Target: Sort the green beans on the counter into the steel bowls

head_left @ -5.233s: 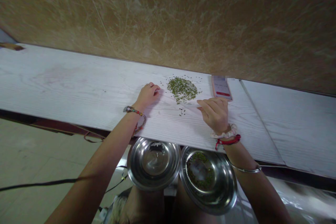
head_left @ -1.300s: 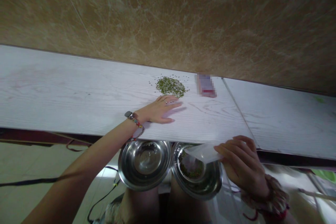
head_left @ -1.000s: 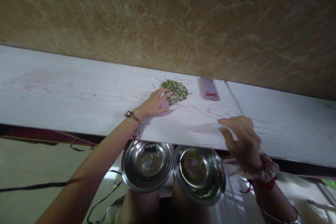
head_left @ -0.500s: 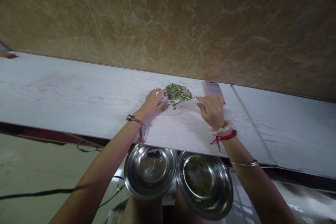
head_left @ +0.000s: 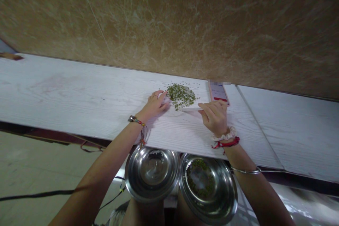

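Note:
A loose heap of small green mung beans (head_left: 182, 94) is spread on the white wood-grain counter, with single beans scattered round it. My left hand (head_left: 155, 104) rests at the heap's left edge, fingers apart, holding nothing. To the heap's lower right, my right hand (head_left: 215, 114) pinches a thin translucent plastic piece (head_left: 192, 109), its tip at the near edge of the beans. Below the counter's front edge, a steel bowl (head_left: 230, 197) has green beans round its bottom. The steel bowl (head_left: 132, 183) to its left shows whitish specks I cannot make out.
A phone (head_left: 219, 92) with a lit screen lies just beyond my right hand. The white counter (head_left: 79, 95) runs along a brown marbled wall (head_left: 169, 24). A brown object (head_left: 12, 56) sits at the far left. Both bowls stand at my knees, and a black cable (head_left: 39, 195) crosses at lower left.
My right hand, over the right bowl with the plastic piece 1.3 s ago, has returned to the heap's near right side. My left hand has drawn back from the near side to the left edge.

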Tool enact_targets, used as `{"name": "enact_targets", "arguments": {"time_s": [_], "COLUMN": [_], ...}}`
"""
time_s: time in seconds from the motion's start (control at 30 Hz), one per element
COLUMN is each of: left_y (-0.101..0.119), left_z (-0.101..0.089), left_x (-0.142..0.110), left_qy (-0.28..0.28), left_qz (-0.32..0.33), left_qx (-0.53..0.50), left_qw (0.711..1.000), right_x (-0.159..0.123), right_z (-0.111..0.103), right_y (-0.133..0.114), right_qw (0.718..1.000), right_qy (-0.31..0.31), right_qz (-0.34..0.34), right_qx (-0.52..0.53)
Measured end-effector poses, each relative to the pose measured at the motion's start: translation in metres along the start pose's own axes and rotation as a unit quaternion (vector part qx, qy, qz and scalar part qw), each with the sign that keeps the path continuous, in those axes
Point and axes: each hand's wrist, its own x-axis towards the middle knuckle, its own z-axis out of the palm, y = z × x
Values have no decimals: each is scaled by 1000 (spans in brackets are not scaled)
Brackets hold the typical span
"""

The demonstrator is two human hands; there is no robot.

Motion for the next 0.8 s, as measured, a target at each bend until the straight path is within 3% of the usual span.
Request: {"name": "enact_targets", "arguments": {"time_s": [0.8], "left_y": [2], "left_z": [-2], "left_x": [1], "left_qy": [-9], "left_qz": [-13], "left_qx": [12], "left_qw": [1000], "right_x": [3], "right_z": [-8], "right_y": [-1], "right_qw": [999], "right_qy": [15], "right_qz": [-34], "right_qx": [8]}}
